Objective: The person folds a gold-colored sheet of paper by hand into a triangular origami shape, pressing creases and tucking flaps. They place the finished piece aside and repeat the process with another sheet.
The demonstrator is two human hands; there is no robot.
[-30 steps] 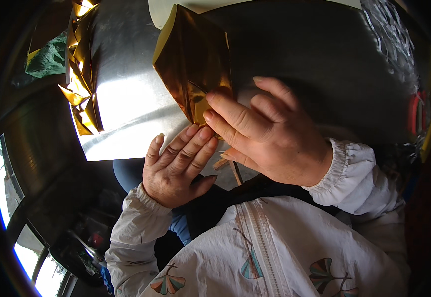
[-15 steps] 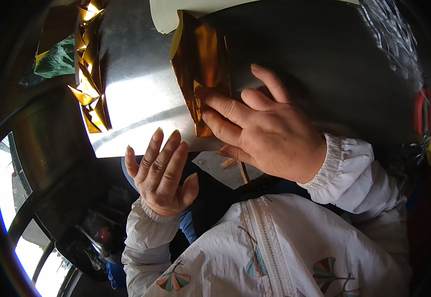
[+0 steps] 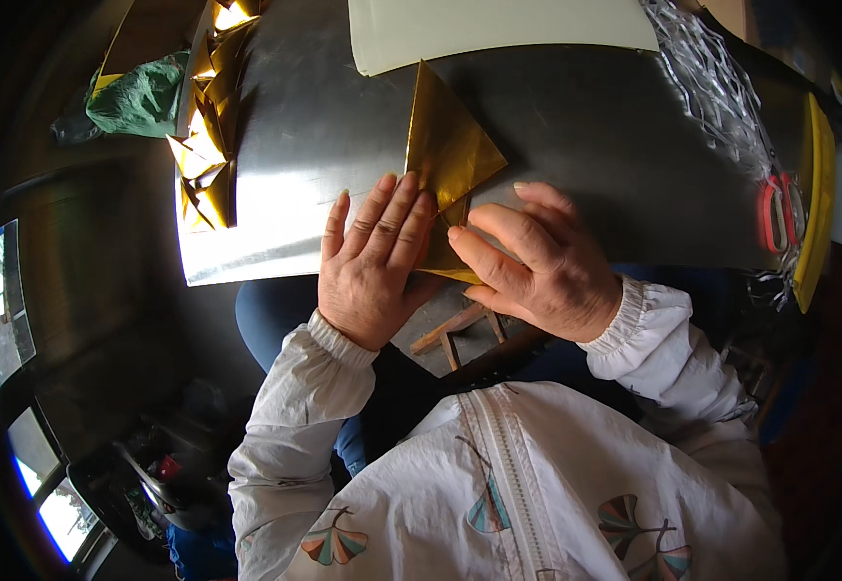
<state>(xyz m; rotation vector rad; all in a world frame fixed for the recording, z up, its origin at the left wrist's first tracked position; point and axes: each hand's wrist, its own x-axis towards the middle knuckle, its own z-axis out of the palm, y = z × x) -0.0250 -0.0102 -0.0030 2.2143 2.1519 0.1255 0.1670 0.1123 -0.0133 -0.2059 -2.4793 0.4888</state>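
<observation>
A folded sheet of gold foil paper (image 3: pixel 452 145) lies near the front of the dark metal table, its far part forming a pointed, wing-like flap. My left hand (image 3: pixel 368 266) rests with fingers stretched out flat, their tips at the paper's left edge; its thumb is partly hidden by the near part of the sheet. To the right, my right hand (image 3: pixel 542 257) has bent, spread fingers, with the index fingertip beside the paper's near part and the thumb low by its front corner. No firm grip shows in either hand.
Along the table's left edge runs a row of folded gold paper pieces (image 3: pixel 210 136). A pale sheet (image 3: pixel 498 24) covers the far side. Silvery strips (image 3: pixel 711 82), red-handled scissors (image 3: pixel 777 213) and a yellow strip (image 3: pixel 816 208) lie at the right. A green plastic bag (image 3: pixel 140 102) sits beyond the left edge.
My left hand has come up from below the table edge onto the paper. My right hand has drawn back slightly to the right. The paper's far part now spreads into a pointed flap.
</observation>
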